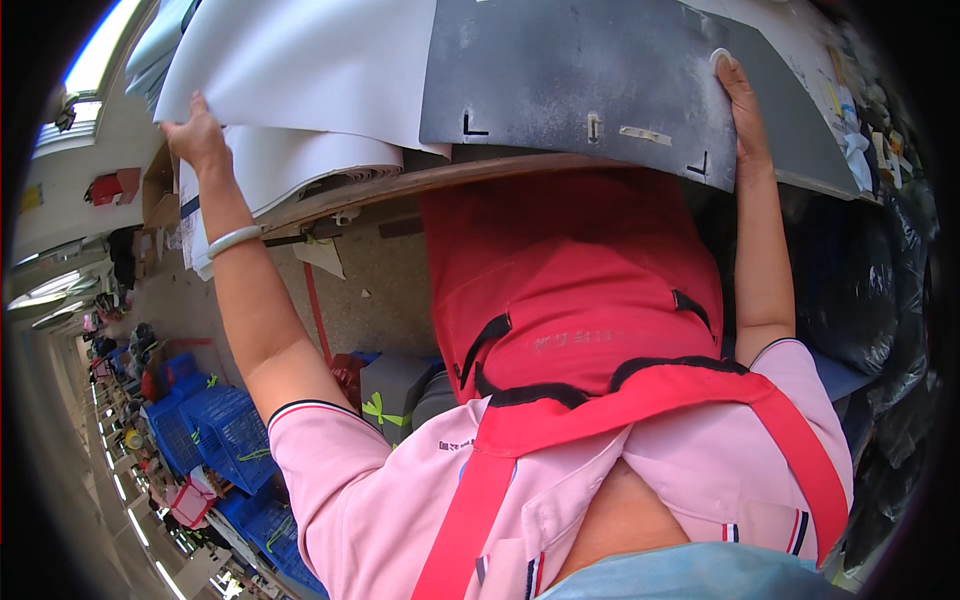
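Observation:
My left hand (pixel 200 140) is closed on the edge of a large white sheet of flexible material (pixel 310 65), near its left corner. The sheet's folds rise towards the far left. A flat grey template (pixel 570 85) with small slots and black corner marks overlaps the sheet's right part. At the template's right edge is my right hand (pixel 745 110), its fingers bent around a small white rounded piece (pixel 720 60) pressed to the surface. What that piece is I cannot make out. Under the white sheet lies a rolled white layer (pixel 320 160) at the table's edge.
The wooden table edge (pixel 400 187) runs in front of my red apron (pixel 570 270). To the right, a darker grey sheet (pixel 800 120) lies beside small clutter. Black plastic bags (pixel 850 300) stand at lower right. Blue crates (pixel 225 430) are stacked at lower left.

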`<state>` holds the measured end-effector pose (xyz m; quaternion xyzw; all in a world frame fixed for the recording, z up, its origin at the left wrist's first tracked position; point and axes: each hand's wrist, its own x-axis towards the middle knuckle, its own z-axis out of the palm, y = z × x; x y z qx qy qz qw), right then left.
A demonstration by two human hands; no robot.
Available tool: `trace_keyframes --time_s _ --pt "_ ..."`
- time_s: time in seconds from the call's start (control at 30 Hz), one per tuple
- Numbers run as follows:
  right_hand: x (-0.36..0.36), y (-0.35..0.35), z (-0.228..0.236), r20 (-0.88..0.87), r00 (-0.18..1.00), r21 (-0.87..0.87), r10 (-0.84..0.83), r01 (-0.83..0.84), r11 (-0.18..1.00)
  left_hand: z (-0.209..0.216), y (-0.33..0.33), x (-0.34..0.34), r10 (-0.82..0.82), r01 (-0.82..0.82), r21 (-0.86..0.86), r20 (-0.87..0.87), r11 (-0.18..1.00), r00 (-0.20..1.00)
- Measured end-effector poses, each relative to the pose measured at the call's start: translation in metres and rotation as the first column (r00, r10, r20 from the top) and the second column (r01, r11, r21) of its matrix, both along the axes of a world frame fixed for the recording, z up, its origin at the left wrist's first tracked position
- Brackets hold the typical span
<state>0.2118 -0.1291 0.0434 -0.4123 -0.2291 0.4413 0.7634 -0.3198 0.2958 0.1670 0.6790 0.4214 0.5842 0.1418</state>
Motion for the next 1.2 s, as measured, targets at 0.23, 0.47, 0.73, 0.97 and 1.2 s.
trace_keyframes --time_s 0.23,0.47,0.73,0.97,1.2 --pt "0.004 0.003 -0.003 0.103 0.995 -0.082 -0.009 0.018 0.996 -0.097 0.002 -0.200 0.498 -0.329 -0.663 0.077 0.673 0.864" --pt "0.007 0.007 0.002 0.206 0.979 -0.176 -0.007 0.044 0.983 -0.097 0.006 -0.210 0.438 -0.481 -0.536 -0.216 0.694 0.873" --pt "0.029 0.006 -0.010 0.264 0.962 -0.230 0.067 -0.005 0.973 -0.071 -0.018 -0.181 0.588 -0.821 -0.033 -0.681 0.569 0.435" --pt "0.050 0.050 -0.010 0.770 0.636 -0.300 0.049 0.294 0.907 -0.036 -0.172 0.043 -0.320 0.288 -0.145 -0.526 0.947 0.788" --pt "0.038 0.051 0.018 0.903 0.380 -0.380 0.202 0.483 0.789 -0.071 -0.270 0.149 -0.557 0.540 -0.267 -0.668 0.798 0.493"
